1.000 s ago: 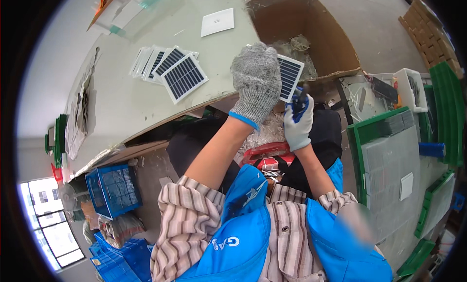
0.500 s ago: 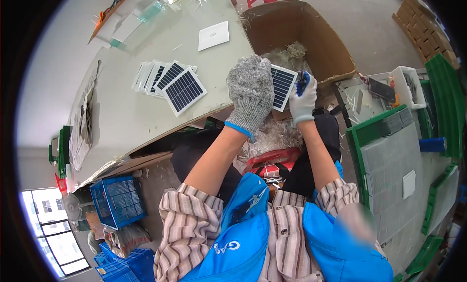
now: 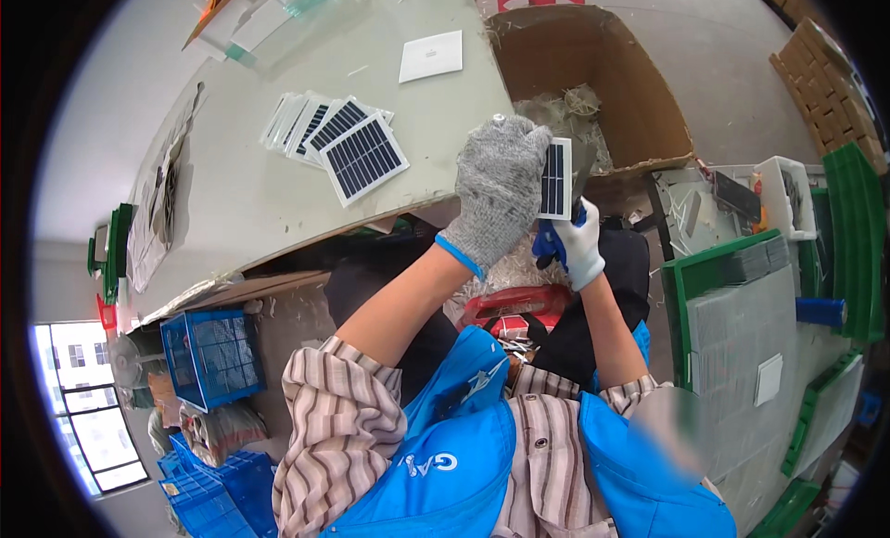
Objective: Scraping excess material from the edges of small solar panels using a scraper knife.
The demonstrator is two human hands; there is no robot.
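My left hand, in a grey knitted glove with a blue cuff, is closed on a small solar panel with dark cells and a white border. Its fingers cover the left part of the panel. My right hand, in a white glove with a blue palm, is closed just below the panel's right edge. From it a flat grey blade points up alongside that edge; the handle is hidden in the fingers. On the table to the left lies a fanned pile of similar solar panels.
An open cardboard box with clear scraps stands beyond my hands. A white card lies on the pale table. At right, a green-edged tray holds flat sheets. Beneath my hands is a red object; blue crates stand lower left.
The panel has turned, showing a narrower part. My right hand has moved down to below its right edge, and the grey blade now shows upright. The whole view has shifted slightly.
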